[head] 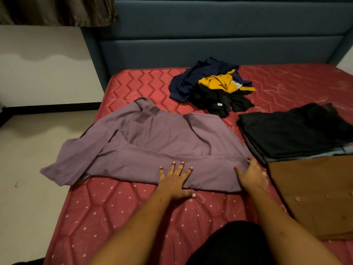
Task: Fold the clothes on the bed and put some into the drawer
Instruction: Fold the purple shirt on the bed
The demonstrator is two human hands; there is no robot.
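A bed [133,207] with a bare red mattress, quilted in zigzags and hexagons, fills most of the room in view. Behind it stands a blue upholstered headboard [210,44] with horizontal padded panels. To the left is a white wall [44,73] with a black baseboard [47,107] along its foot, and a brown curtain [57,10] hangs above it (only its lower hem shows). The floor [28,169] is pale and plain. The light is dim and warm.
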